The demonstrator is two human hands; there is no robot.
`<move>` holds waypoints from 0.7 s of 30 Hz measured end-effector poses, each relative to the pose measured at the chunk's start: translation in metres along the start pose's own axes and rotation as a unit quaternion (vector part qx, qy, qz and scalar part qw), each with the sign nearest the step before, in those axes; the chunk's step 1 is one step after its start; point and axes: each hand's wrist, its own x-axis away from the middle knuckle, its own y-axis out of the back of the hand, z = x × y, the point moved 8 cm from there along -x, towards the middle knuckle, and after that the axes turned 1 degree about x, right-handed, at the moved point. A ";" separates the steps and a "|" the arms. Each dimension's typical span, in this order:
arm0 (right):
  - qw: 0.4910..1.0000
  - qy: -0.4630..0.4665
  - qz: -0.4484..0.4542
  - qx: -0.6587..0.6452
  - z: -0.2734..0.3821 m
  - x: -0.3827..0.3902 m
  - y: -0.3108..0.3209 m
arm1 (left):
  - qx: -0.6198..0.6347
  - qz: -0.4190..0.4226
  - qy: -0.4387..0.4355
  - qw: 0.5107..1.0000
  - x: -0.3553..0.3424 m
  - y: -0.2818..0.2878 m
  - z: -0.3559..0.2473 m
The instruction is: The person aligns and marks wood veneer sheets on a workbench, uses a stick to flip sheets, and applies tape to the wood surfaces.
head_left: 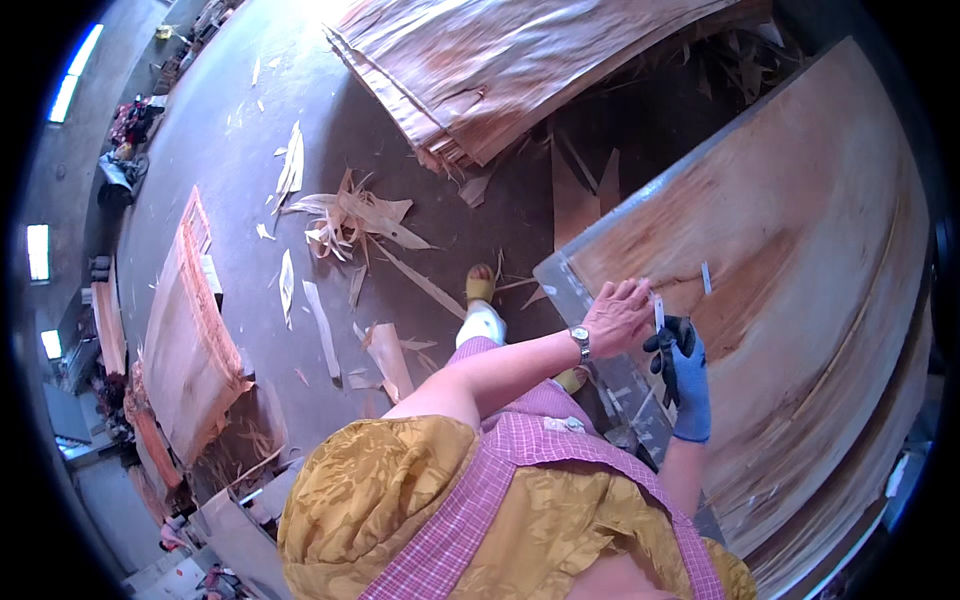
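A large sheet of wood veneer [760, 230], tan with brown streaks, lies before me on the right. My left hand [617, 318], bare with a wristwatch, rests flat near the sheet's left edge, its fingers stretched out. Beside it my right hand [681, 375], in a blue glove with dark fingers, is closed on a thin white strip-shaped piece [659, 313]. Whether that piece is a blade or tape is too small to tell. Just beyond, a short pale strip [706, 278] lies on the veneer near a dark crack-like line.
A thick stack of veneer sheets [530, 70] stands at the far side. Torn veneer scraps [350, 215] litter the grey floor [240, 130] around my feet. Another veneer stack [190, 340] stands at the left. The sheet's near side lies in wavy layers.
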 end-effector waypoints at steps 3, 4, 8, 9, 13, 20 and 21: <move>0.998 0.042 0.012 -0.044 0.029 -0.019 -0.039 | 0.162 0.025 -0.057 0.985 -0.009 0.038 0.035; 0.999 0.030 0.008 -0.038 0.037 -0.029 -0.052 | 0.152 -0.057 -0.072 0.984 -0.012 0.065 0.059; 0.997 -0.073 -0.024 0.007 0.066 -0.063 -0.116 | 0.099 -0.117 -0.003 0.988 -0.014 0.137 0.199; 0.996 -0.078 -0.031 0.006 0.067 -0.080 -0.135 | 0.059 -0.115 0.049 0.990 -0.012 0.145 0.240; 0.993 -0.064 -0.009 -0.101 0.096 -0.142 -0.227 | -0.053 -0.055 0.153 0.985 -0.015 0.160 0.386; 0.989 -0.085 0.043 -0.111 0.088 -0.295 -0.322 | -0.146 0.009 0.232 0.962 -0.096 0.137 0.607; 0.988 -0.097 0.044 -0.113 0.080 -0.324 -0.333 | -0.166 0.003 0.244 0.956 -0.107 0.129 0.636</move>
